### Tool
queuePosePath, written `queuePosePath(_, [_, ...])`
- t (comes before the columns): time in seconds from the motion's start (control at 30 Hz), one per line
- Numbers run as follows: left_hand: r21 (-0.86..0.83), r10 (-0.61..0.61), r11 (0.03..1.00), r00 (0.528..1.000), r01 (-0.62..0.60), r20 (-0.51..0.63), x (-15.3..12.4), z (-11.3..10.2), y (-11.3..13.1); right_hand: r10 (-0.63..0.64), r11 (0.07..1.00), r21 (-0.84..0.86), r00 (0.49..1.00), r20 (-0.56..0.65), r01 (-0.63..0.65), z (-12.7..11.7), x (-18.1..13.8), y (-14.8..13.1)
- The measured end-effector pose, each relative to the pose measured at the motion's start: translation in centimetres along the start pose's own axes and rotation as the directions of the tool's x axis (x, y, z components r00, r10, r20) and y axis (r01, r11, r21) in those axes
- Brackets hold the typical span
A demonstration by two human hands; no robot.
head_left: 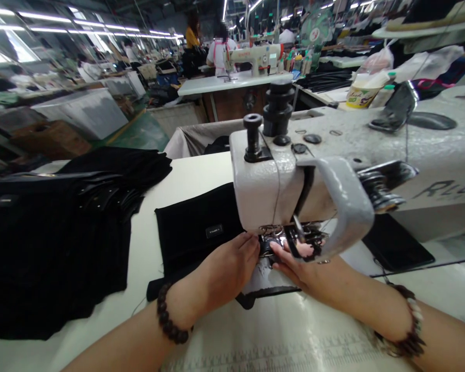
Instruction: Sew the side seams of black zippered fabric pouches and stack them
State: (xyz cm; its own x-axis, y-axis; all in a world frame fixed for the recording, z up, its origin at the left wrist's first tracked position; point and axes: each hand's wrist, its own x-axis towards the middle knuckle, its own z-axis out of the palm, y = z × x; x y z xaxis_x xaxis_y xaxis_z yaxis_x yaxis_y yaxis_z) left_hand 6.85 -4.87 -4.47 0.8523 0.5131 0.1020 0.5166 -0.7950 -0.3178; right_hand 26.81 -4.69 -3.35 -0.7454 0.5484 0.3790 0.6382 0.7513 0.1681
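Lying on the pale table [196, 168], the black fabric piece [191, 214] with a little label [214, 231] is partly hidden behind the sewing machine [259, 194] head. It's covered at the near edge by the left hand [220, 268], fingers bunched together; whether anything's pinched can't be told. The right hand [304, 268] is stretched toward the needle area, fingers partly blocked, so its grip can't be told either. More black fabric [73, 243] is piled off left, and a dark phone [399, 243] is parked under the machine arm.

We're up at head height, peering forward and down over the left hand [227, 266] and right hand [310, 272], both close! The sewing machine [422, 150] crowds in at right, the green floor [147, 132] well beyond.
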Motion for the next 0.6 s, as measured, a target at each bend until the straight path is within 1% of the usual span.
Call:
queuePosePath(0.13, [-0.001,0.055,0.998,0.998,-0.055,-0.002,-0.5,-0.1,0.3,-0.014,0.998,0.054,0.996,0.092,0.009,0.0,-0.2,-0.3])
queuePosePath(0.23, [0.002,0.041,0.999,0.999,-0.041,-0.003,-0.6,0.0,0.3,0.016,0.998,0.052,0.987,0.16,-0.024,0.2,-0.3,-0.4])
queuePosePath(0.33, [-0.004,0.007,1.0,1.0,-0.007,-0.02,-0.3,0.2,0.3,0.067,0.997,0.02,0.983,0.173,-0.071,0.4,-0.4,-0.4])
queuePosePath(0.43, [-0.097,-0.059,0.993,0.998,0.062,0.029,0.3,-0.3,0.2,0.064,0.996,0.046,0.991,0.119,-0.07,0.3,-0.4,-0.3])
queuePosePath(0.5, [-0.189,-0.131,0.971,0.986,0.149,0.104,0.5,-0.9,0.0,0.008,0.996,0.092,0.999,0.043,-0.012,0.0,-0.3,-0.3])
queuePosePath(0.53, [-0.222,-0.187,0.951,0.971,0.216,0.146,0.4,-1.2,-0.3,-0.033,0.993,0.113,0.999,-0.002,0.033,-0.3,-0.3,-0.3])
queuePosePath(0.6, [-0.231,-0.326,0.9,0.923,0.369,0.204,-0.1,-1.7,-1.0,-0.118,0.983,0.133,0.989,-0.092,0.129,-0.7,-0.4,-0.4])
